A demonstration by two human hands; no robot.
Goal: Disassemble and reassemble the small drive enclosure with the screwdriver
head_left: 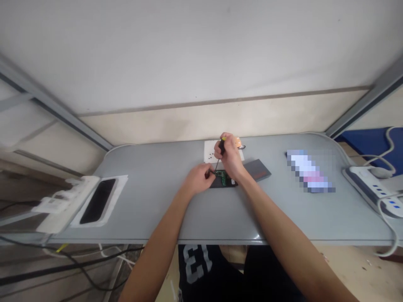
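Observation:
In my right hand [231, 155] is a screwdriver [222, 145] with a black and yellow handle, its thin shaft pointing down at a green circuit board [223, 178]. The board lies in a flat black case [216, 183] on the table. My left hand [199, 178] is closed at the case's left end, with a small dark piece between thumb and fingers that I cannot make out. Behind the case, several tiny dark screws [210, 156] lie on a white sheet [208, 147]. A dark grey flat cover [258, 170] rests to the right, partly behind my right wrist.
An orange object [238, 142] sits behind my right hand. On the left, a phone [98, 201] lies on white paper beside a power strip with plugs [59, 203]. A blurred-out device [310, 172] and another power strip [374, 188] with cables are on the right of the grey table [151, 197].

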